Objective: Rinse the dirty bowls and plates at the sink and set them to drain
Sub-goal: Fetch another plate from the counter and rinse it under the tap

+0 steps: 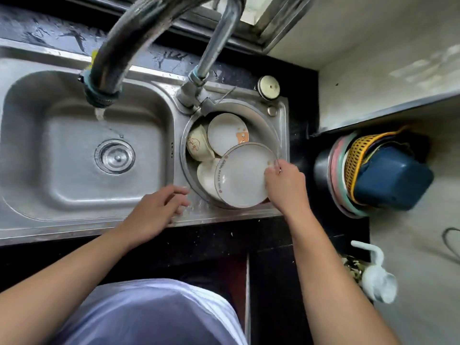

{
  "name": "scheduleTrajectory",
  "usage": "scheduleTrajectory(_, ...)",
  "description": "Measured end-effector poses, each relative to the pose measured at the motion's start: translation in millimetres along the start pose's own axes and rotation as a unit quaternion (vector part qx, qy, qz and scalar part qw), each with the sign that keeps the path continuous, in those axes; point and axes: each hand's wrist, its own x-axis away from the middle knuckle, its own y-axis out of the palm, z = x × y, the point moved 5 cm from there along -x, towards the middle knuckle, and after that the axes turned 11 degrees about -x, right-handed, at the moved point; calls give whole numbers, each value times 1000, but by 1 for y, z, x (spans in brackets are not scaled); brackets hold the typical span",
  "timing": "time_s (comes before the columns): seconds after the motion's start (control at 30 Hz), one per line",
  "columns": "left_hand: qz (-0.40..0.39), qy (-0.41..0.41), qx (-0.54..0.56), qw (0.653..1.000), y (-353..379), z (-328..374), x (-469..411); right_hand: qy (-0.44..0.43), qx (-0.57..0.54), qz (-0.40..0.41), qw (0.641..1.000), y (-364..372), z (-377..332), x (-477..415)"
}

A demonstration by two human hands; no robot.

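Over the round basin point(267, 125) (crockery inside), right hand point(286, 188) grips a plate point(245, 174); left hand point(154, 210) empty, half-open.

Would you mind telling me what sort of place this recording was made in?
Most likely a home kitchen. A steel double sink is set in a dark counter, its tap running, crockery such as a large plate fills the round basin, and plastic baskets are stacked beside it.

A wet black stone counter point(302, 115) is seen across the upper frame, a pale plastered wall point(388, 70) at upper right, and a beige tiled floor point(410, 235) at lower right, lit by daylight.
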Motion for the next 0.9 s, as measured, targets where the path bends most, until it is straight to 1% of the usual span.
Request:
scheduleTrajectory(0.03, 41, 41, -93, 994, -1, -2, 1, 4, 5, 13, 1000, -11, 8, -13)
scheduleTrajectory(0.1, 86, 113, -270, 952, 8, -9, 8, 22, 12, 28, 999, -24, 28, -43)
scheduleTrajectory(0.17, 94, 122, -376, 914, 21, -22, 16, 51, 33, 30, 998, -26, 46, -71)
scheduleTrajectory(0.23, 94, 96, -420, 898, 31, -33, 22, 48, 59, 22, 997, -21, 58, -95)
scheduleTrajectory(0.33, 111, 96, -459, 876, 43, -40, 25, 20, 112, 7, 994, -9, 71, -127)
scheduleTrajectory(0.47, 157, 84, -476, 862, 55, -37, 24, -26, 182, -7, 983, 14, 76, -158)
scheduleTrajectory(0.57, 163, 54, -475, 863, 61, -35, 24, -60, 235, -24, 970, 32, 79, -171)
scheduleTrajectory(0.73, 164, 43, -478, 862, 60, -36, 26, -92, 256, -48, 961, 43, 92, -188)
scheduleTrajectory(0.9, 159, 45, -463, 871, 58, -37, 25, -114, 256, -20, 960, 39, 105, -188)
